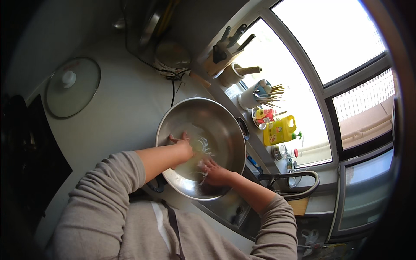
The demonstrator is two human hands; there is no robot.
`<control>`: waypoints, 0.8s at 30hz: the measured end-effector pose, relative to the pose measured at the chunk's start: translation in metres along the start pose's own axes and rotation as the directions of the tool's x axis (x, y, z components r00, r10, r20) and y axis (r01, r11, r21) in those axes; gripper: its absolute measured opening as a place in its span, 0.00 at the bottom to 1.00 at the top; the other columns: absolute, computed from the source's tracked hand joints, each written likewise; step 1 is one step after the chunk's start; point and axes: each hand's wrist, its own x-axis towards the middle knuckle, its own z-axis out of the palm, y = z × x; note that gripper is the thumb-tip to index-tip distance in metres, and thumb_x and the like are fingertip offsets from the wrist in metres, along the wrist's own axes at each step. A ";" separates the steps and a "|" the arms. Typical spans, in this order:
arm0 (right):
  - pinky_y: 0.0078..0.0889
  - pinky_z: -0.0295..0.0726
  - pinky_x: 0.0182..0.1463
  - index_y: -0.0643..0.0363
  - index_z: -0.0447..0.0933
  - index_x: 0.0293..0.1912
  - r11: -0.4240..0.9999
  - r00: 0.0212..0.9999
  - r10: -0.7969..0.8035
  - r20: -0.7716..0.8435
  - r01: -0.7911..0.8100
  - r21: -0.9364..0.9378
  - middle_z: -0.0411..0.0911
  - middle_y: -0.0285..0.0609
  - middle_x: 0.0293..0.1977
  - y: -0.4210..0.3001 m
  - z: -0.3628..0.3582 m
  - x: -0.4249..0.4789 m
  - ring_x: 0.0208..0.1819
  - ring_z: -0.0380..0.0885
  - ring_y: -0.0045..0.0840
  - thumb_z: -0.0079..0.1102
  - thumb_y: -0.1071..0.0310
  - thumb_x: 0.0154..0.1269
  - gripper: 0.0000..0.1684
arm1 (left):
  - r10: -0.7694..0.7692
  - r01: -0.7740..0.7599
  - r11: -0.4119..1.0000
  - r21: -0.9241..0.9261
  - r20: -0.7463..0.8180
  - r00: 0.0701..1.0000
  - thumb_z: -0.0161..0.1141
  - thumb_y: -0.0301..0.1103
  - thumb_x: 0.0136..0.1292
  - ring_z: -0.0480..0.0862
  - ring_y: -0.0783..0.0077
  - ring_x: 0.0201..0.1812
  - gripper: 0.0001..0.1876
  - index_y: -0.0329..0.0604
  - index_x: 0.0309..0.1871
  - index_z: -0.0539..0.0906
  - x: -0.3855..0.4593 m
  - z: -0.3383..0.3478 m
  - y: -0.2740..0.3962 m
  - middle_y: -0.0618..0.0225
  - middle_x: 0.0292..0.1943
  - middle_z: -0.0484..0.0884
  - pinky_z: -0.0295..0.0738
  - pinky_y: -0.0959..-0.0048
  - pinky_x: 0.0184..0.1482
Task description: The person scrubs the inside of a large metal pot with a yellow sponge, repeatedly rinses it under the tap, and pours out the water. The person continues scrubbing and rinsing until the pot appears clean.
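A wide stainless steel wok point(221, 130) with dark handles stands on the pale counter point(130, 97) before me. Shallow cloudy liquid point(192, 169) lies in its bottom. My left hand point(182, 148) reaches into the wok from the left, a finger and the thumb spread, its other fingers partly hidden. My right hand point(214, 172) is low on the right side of the wok, its fingers at some whitish, translucent stringy material point(204, 165). Whether either hand grips any of it is not clear.
A glass lid point(73, 87) lies at the left, near a black cooktop point(39, 162). Behind the wok are a pot point(172, 57) and a cord. Along the window stand a knife block point(224, 55), a mortar point(231, 74), a yellow jug point(276, 131). Right are a sink point(230, 208) and faucet point(312, 183).
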 end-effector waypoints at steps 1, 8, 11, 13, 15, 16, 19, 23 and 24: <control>0.46 0.64 0.68 0.53 0.57 0.68 0.999 0.998 0.047 -0.035 -0.048 -0.015 0.49 0.49 0.71 -0.004 -0.009 0.010 0.71 0.50 0.52 0.56 0.65 0.57 0.39 | -0.002 0.003 1.000 -0.021 0.034 0.999 0.75 0.50 0.39 0.43 0.28 0.71 0.59 0.73 0.74 0.47 0.004 0.002 -0.002 0.38 0.72 0.41 0.73 0.31 0.47; 0.40 0.79 0.50 0.56 0.79 0.37 0.903 0.911 0.412 -0.026 -0.404 0.150 0.77 0.39 0.47 -0.005 -0.067 -0.021 0.52 0.75 0.39 0.52 0.75 0.52 0.11 | 0.305 -0.319 0.916 -0.242 -0.093 0.948 0.66 0.54 0.50 0.33 0.38 0.74 0.46 0.78 0.72 0.53 0.012 0.018 -0.002 0.64 0.76 0.39 0.44 0.13 0.54; 0.37 0.79 0.50 0.55 0.80 0.34 0.960 0.942 0.261 -0.213 -0.230 0.159 0.78 0.38 0.43 -0.001 -0.084 -0.031 0.51 0.75 0.36 0.55 0.72 0.51 0.09 | 0.326 -0.349 0.912 -0.215 -0.133 0.936 0.68 0.51 0.49 0.35 0.41 0.74 0.47 0.77 0.72 0.54 0.003 0.000 0.017 0.75 0.77 0.39 0.48 0.14 0.53; 0.36 0.79 0.50 0.55 0.80 0.33 0.994 0.922 0.084 -0.377 -0.106 -0.039 0.78 0.37 0.43 0.021 -0.085 -0.027 0.51 0.75 0.33 0.57 0.71 0.49 0.09 | 0.270 -0.308 0.923 -0.230 -0.183 0.945 0.70 0.49 0.45 0.38 0.40 0.74 0.49 0.78 0.72 0.55 0.018 0.006 0.020 0.70 0.76 0.37 0.51 0.15 0.52; 0.32 0.69 0.63 0.55 0.80 0.33 0.968 0.897 -0.118 -0.426 0.008 -0.251 0.77 0.35 0.46 0.045 -0.103 -0.015 0.53 0.71 0.29 0.54 0.69 0.51 0.09 | 0.241 -0.263 0.939 -0.224 -0.122 0.963 0.72 0.48 0.43 0.39 0.39 0.74 0.51 0.79 0.72 0.55 0.022 0.000 0.024 0.68 0.76 0.37 0.53 0.15 0.52; 0.33 0.63 0.67 0.56 0.81 0.38 0.922 0.896 -0.171 -0.410 0.000 -0.387 0.75 0.36 0.50 0.054 -0.113 -0.010 0.57 0.69 0.29 0.53 0.69 0.52 0.12 | 0.244 -0.267 0.937 -0.225 -0.123 0.962 0.72 0.48 0.43 0.39 0.39 0.74 0.51 0.80 0.72 0.55 0.022 0.000 0.026 0.68 0.76 0.36 0.54 0.15 0.52; 0.35 0.53 0.74 0.57 0.79 0.48 0.792 0.882 -0.265 -0.390 -0.031 -0.609 0.71 0.39 0.58 0.088 -0.131 0.008 0.65 0.63 0.29 0.52 0.66 0.55 0.20 | 0.252 -0.274 0.939 -0.209 -0.126 0.959 0.73 0.49 0.42 0.39 0.39 0.73 0.51 0.82 0.71 0.55 0.021 -0.002 0.029 0.67 0.76 0.37 0.57 0.17 0.51; 0.38 0.50 0.75 0.56 0.73 0.58 0.776 0.930 -0.242 -0.278 0.014 -0.630 0.67 0.41 0.63 0.112 -0.142 0.004 0.70 0.56 0.30 0.51 0.65 0.57 0.27 | 0.276 -0.297 0.939 -0.174 -0.134 0.952 0.73 0.50 0.41 0.38 0.38 0.73 0.52 0.84 0.71 0.54 0.020 0.000 0.029 0.67 0.76 0.37 0.60 0.18 0.51; 0.37 0.50 0.75 0.56 0.77 0.53 0.795 0.924 -0.232 -0.305 -0.001 -0.607 0.69 0.41 0.61 0.110 -0.131 -0.004 0.69 0.59 0.29 0.51 0.65 0.56 0.23 | 0.283 -0.305 0.936 -0.174 -0.143 0.948 0.73 0.50 0.41 0.38 0.37 0.73 0.52 0.85 0.71 0.54 0.020 0.002 0.025 0.67 0.76 0.37 0.60 0.18 0.51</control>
